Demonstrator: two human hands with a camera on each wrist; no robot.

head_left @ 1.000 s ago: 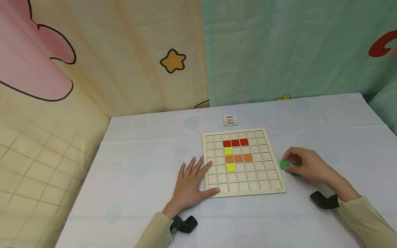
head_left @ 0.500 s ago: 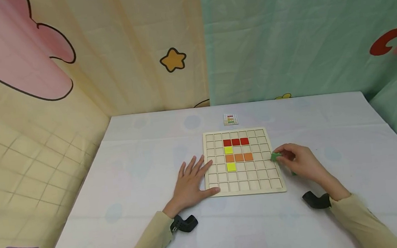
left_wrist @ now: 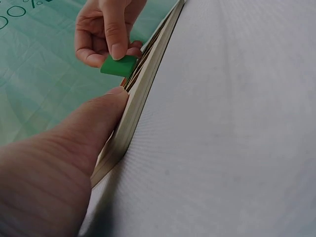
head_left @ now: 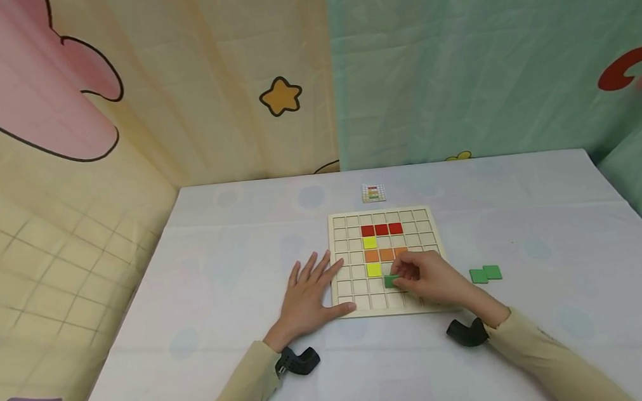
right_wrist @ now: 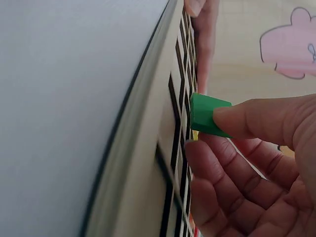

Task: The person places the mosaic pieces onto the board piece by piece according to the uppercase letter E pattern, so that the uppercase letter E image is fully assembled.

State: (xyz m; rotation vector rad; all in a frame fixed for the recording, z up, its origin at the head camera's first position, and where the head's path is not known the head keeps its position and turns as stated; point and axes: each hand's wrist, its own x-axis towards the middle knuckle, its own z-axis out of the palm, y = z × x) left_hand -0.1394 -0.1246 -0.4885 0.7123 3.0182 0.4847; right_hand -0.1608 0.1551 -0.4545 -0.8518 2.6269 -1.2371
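Note:
My right hand (head_left: pixel 431 277) pinches a green square tile (right_wrist: pixel 207 113) between thumb and fingers, over the lower middle of a wooden grid board (head_left: pixel 359 310). In the left wrist view the same tile (left_wrist: pixel 117 65) is tilted just above the board. Spread fingers of my left hand (head_left: pixel 305 300) rest on the board's left edge, the thumb on its lower left. Set in the grid are a row of red tiles (head_left: pixel 381 229), a row of orange tiles (head_left: pixel 386 254) partly behind the right hand, and two yellow tiles (head_left: pixel 373 270).
Two more green tiles (head_left: pixel 485 274) lie overlapping on the table to the right of the board. A small card (head_left: pixel 373 193) printed with a coloured grid pattern lies behind the board. Patterned curtains (head_left: pixel 457 55) hang beyond the table's back edge.
My right hand has carried a green tile from the table right of the board leftward over the grid, uncovering two green tiles. The left hand has stayed in place.

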